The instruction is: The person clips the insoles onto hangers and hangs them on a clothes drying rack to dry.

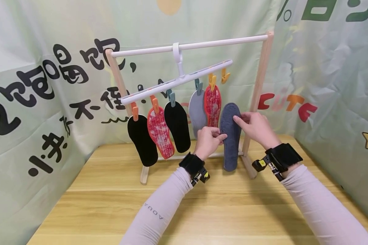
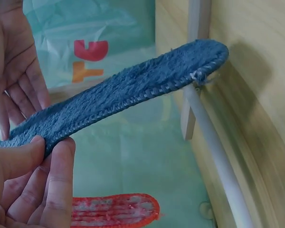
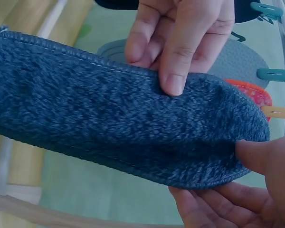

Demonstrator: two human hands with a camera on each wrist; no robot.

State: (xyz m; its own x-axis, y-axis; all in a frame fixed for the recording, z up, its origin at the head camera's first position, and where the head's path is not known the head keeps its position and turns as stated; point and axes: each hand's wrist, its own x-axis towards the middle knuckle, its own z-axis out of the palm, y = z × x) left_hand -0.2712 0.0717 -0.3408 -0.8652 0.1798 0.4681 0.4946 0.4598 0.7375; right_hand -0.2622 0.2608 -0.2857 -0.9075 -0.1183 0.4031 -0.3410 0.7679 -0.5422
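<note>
Between my two hands a dark blue-grey fuzzy insole (image 1: 231,139) is held upright, in front of the right end of a white clip hanger (image 1: 202,72). My left hand (image 1: 208,141) pinches its left edge between thumb and fingers. On the other side, my right hand (image 1: 257,127) pinches the insole near its upper end, thumb on the front face, as the right wrist view shows. Above the insole, an orange-yellow clothespin (image 1: 225,76) hangs from the hanger with nothing in it. Just left of that, another yellow clothespin (image 1: 213,83) grips a red patterned insole (image 1: 212,105).
Further left on the hanger, clothespins hold a grey insole (image 1: 197,110), two black insoles (image 1: 177,127) and another red patterned insole (image 1: 160,132). The hanger hooks over the white bar (image 1: 220,42) of a wooden-legged rack (image 1: 259,92) on the wooden table (image 1: 233,211). Printed cloth (image 1: 331,61) surrounds it.
</note>
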